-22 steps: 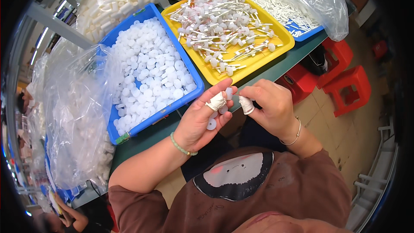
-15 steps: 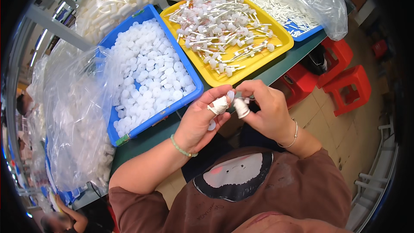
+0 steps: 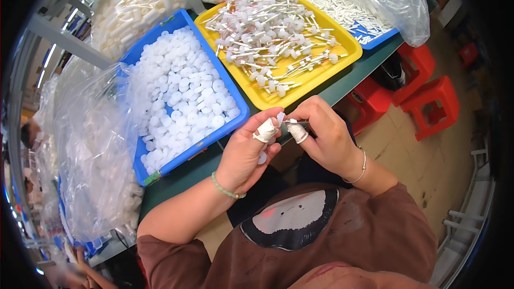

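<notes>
My left hand (image 3: pixel 250 144), its thumb wrapped in white tape, pinches a translucent white plastic disc (image 3: pixel 280 118) on edge at its fingertips. Another pale disc (image 3: pixel 262 157) is tucked among its lower fingers. Close beside it, my right hand (image 3: pixel 326 131), thumb also taped, grips a thin white rod (image 3: pixel 295 122) that points at the held disc. Whether rod and disc touch, I cannot tell. Both hands are just off the near table edge, below a blue tray (image 3: pixel 199 144) of loose discs and a yellow tray (image 3: pixel 300 94) heaped with assembled disc-and-rod pieces.
Another blue tray (image 3: pixel 379 41) with short white rods stands at the back right, under a clear plastic bag (image 3: pixel 399 8). Big plastic bags (image 3: pixel 91 155) crowd the left. Red stools (image 3: pixel 433 107) stand on the floor at right. A grey metal post (image 3: pixel 69 40) crosses the upper left.
My right hand has come closer to the left, bringing the rod up to the disc. The disc in my left fingertips has turned edge-on.
</notes>
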Demonstrator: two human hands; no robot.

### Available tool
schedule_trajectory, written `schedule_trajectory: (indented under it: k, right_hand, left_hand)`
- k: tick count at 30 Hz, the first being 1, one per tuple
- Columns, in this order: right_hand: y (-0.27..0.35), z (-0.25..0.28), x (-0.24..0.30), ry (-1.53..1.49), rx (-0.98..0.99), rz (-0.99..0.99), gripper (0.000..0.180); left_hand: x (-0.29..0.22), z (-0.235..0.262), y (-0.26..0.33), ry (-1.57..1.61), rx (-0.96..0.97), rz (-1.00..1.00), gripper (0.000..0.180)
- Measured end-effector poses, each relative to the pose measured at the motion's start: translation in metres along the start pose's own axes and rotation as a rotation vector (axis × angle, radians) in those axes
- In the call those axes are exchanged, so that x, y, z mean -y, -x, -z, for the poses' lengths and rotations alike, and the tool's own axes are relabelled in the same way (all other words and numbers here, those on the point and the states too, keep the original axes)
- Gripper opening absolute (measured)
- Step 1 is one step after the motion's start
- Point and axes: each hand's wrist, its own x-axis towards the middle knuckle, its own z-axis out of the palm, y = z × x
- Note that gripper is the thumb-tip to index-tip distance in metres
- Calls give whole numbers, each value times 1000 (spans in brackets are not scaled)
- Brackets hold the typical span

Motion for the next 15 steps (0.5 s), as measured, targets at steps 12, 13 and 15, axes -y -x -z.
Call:
schedule_trajectory:
  k: [12, 13, 15]
  right_hand:
    - [7, 10, 1, -712, 183, -463, 9]
    - [7, 11, 1, -691, 206, -454, 9]
    - [5, 15, 3, -651, 250, -438, 9]
  left_hand:
    - [1, -2, 1, -180, 21, -55, 24]
    - [1, -3, 1, -208, 12, -56, 23]
    - [2, -4, 4, -213, 8, -84, 22]
